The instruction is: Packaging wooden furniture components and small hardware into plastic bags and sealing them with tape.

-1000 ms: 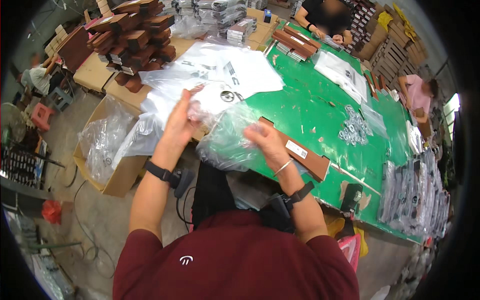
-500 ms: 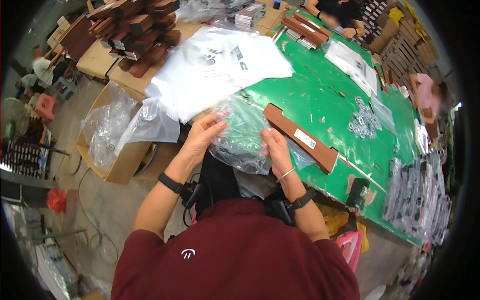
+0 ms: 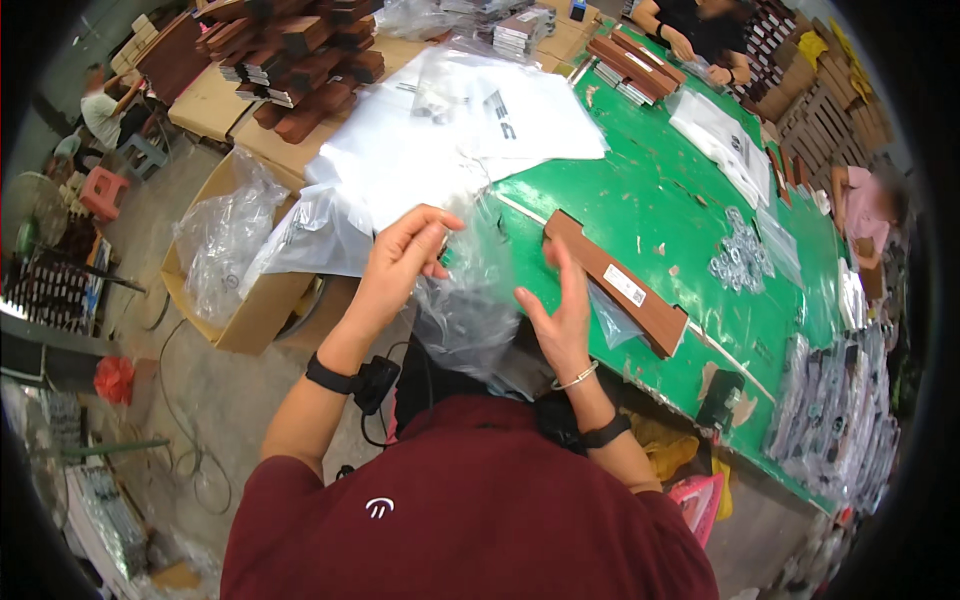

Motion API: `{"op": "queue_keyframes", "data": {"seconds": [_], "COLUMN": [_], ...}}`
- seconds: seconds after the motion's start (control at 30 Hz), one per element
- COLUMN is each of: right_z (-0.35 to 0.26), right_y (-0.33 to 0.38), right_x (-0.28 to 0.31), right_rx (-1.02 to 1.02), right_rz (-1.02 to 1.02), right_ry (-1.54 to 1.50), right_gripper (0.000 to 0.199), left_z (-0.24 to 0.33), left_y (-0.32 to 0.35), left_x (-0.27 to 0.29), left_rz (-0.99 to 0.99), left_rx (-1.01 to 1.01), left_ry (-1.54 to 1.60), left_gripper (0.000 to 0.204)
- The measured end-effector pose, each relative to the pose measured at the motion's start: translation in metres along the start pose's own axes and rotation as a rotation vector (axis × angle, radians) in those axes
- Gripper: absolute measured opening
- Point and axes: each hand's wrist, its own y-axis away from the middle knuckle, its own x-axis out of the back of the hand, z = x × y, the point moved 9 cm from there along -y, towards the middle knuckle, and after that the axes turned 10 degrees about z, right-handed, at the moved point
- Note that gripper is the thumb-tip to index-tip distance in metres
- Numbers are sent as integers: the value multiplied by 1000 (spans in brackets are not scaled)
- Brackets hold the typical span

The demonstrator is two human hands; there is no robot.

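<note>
A clear plastic bag (image 3: 468, 325) hangs crumpled in front of me at the table's near edge. My left hand (image 3: 408, 255) is closed in a pinch at the bag's upper left side. To the right of the bag, my right hand (image 3: 562, 315) is open, thumb and fingers apart, with nothing in it. Just beyond that hand, a long reddish-brown wooden piece (image 3: 615, 280) with a white label lies slanted on the green table (image 3: 640, 200). Part of a flat clear bag (image 3: 612, 318) shows from under the wooden piece.
White printed plastic bags (image 3: 480, 120) are spread at the far left. A cardboard box (image 3: 235, 325) holds crumpled plastic. Brown wooden pieces (image 3: 300, 60) are stacked behind it. Small hardware packets (image 3: 740, 250) and wrapped bundles (image 3: 830, 420) lie right. A co-worker (image 3: 695, 40) sits across.
My right hand has let go of the bag and opened beside it. The bag now hangs longer and narrower from my left hand. The view has shifted slightly.
</note>
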Motion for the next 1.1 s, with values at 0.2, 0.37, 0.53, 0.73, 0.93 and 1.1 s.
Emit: {"op": "queue_keyframes", "data": {"seconds": [0.2, 0.37, 0.53, 0.73, 0.93, 1.1], "right_z": [-107, -95, -100, -96, -41, -46], "right_y": [-55, -56, -46, -66, -119, -123], "right_x": [-34, -34, -37, -47, 1, -16], "right_rx": [534, 481, 660, 720, 186, 284], "right_rz": [-200, -125, -43, -68, 27, 36], "right_ry": [221, 40, 87, 127, -237, -353], "right_gripper": [56, 31, 34, 23, 30, 27], "left_z": [34, 32, 22, 48, 86, 32], "left_y": [30, 41, 50, 61, 62, 41], "left_x": [-41, -13, 2, 14, 113, 148], "left_rz": [-298, -105, -22, 28, 456, 442], "left_rx": [-236, 93, 82, -192, -269, -162], "left_ry": [-508, -23, 28, 197, 49, -145], "left_gripper": [21, 16, 15, 20, 16, 18]}}
